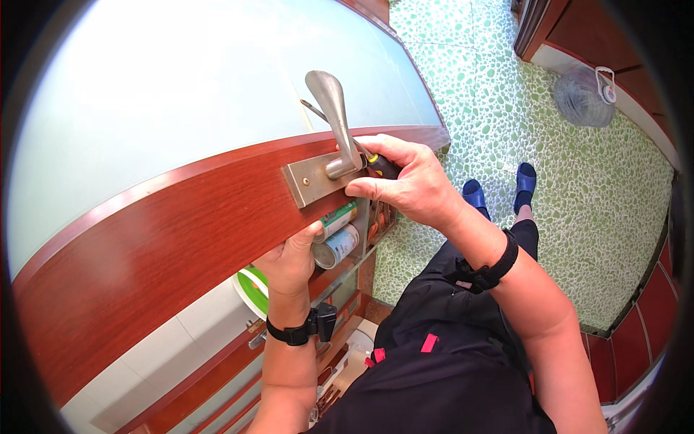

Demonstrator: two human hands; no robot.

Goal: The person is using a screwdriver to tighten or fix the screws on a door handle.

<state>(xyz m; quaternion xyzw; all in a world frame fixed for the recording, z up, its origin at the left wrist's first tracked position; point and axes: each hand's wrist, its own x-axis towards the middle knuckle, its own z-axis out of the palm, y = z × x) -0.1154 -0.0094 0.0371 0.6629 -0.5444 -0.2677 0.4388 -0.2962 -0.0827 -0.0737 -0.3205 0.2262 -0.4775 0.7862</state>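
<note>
Our right hand [419, 181] is closed around a screwdriver [383, 167] with a black-and-yellow handle; its thumb presses the lower edge of the metal plate [316, 189] and its index finger reaches along the plate's far side. The screwdriver's shaft passes behind the lever handle [331, 101], which rises from the plate on the red-brown wooden door [144, 231]. A screw [306, 181] shows at the plate's left end. Our left hand [285, 264] is at the door's near edge, below the plate; its fingertips are hidden, so we cannot tell how firmly it grips. Just beside it are two cans [336, 247]. Beyond the lever stretches the door's pale glass panel [195, 87]. Further out, we have blue slippers [525, 181] on the green pebble-patterned floor [600, 195], and a clear plastic jug [580, 100] stands near the wall.
</note>
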